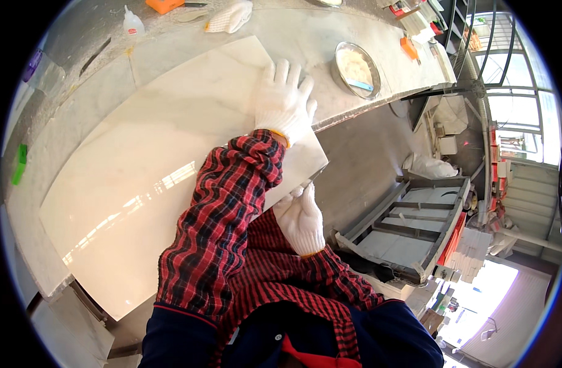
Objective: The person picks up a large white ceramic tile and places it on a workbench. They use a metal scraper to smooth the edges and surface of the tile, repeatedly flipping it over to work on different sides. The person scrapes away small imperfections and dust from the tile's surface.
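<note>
A large pale polished stone slab [152, 129] with one curved side lies on a stone-topped workbench [60, 162] and overhangs its near edge. My left hand [286, 101], in a white knit glove, rests flat on the slab near its right end, fingers spread. At the slab's near right edge, just below the corner, is my right hand [301, 221], gloved the same way. Its fingers are curled together against the edge, thumb up. Whatever lies between them is too small or hidden to name.
A metal bowl [354, 69] of cream-coloured paste with a blue-handled spreader stands right of the slab. Behind lie a spare glove [229, 17], a white squeeze bottle [132, 23] and an orange tool [164, 5]. A metal-framed rack [410, 227] stands on the floor at right.
</note>
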A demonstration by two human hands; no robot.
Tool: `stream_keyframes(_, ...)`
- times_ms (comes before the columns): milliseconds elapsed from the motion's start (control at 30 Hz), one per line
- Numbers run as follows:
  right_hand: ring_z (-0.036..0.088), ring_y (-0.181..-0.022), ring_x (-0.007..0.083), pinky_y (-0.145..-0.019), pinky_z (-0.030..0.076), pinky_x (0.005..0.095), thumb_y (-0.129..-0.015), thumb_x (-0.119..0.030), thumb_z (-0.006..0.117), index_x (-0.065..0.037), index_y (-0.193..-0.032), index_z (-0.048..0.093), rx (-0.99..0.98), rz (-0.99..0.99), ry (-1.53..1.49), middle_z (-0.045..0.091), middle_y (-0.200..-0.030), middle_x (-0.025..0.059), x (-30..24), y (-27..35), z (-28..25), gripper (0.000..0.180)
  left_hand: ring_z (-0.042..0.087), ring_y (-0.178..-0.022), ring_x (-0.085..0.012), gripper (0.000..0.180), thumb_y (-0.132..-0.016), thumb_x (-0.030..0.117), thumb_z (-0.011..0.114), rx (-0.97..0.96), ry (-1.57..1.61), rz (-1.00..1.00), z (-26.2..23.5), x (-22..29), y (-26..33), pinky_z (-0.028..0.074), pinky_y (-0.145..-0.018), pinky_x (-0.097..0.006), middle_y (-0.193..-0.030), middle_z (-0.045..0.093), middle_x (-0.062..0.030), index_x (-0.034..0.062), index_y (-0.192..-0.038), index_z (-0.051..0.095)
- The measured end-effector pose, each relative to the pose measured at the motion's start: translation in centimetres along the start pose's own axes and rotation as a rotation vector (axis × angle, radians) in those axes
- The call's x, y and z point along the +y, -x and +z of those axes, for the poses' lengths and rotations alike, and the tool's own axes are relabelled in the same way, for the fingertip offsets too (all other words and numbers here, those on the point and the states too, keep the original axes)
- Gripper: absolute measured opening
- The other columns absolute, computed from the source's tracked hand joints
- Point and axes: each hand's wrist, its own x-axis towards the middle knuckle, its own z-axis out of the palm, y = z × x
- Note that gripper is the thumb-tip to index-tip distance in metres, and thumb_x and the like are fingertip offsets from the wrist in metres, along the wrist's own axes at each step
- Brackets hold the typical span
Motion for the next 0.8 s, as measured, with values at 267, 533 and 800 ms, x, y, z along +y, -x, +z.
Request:
stream_keyframes(267,0.058,-0.086,0.0089,-0.086,0.055,0.0237,-0.109,-0.029,0.052,-0.013,-0.109,0.056,-0.046,-0.096,-0.041,0.057,-0.094,-0.0048,1.6,-2.3,0.8,0.016,0.052,-0.107,-0.0285,0.032,-0.087,0.034,0.065,0.113,-0.064,-0.016,0.9,-2.4,-0.7,0.041,-0.093,-0.044,-0.112,0.062,-0.0059,0.0152,-0.113,0.07)
stream_keyframes(533,0.056,-0.089,0.012,-0.086,0.051,0.0282,-0.11,-0.026,0.052,-0.012,-0.109,0.055,-0.143,-0.048,0.001,0.059,-0.097,-0.0001,0.8,-3.1,0.3,0.015,0.053,-0.107,-0.0277,0.029,-0.089,0.033,0.064,0.158,-0.114,0.07,1.1,-3.2,-1.4,0.042,-0.093,-0.043,-0.114,0.062,-0.0057,0.0147,-0.111,0.068)
stream_keyframes(800,0.06,-0.079,0.0151,-0.069,0.051,0.0289,-0.109,-0.022,0.053,-0.011,-0.115,0.055,-0.046,-0.117,0.382,0.063,-0.1,0.0074,-8.4,-3.2,-1.5,0.013,0.051,-0.123,-0.0363,0.047,-0.088,0.036,0.068,-0.011,-0.046,0.125,-2.3,1.1,2.4,0.041,-0.105,-0.047,-0.134,0.057,-0.0171,0.0041,-0.122,0.063)
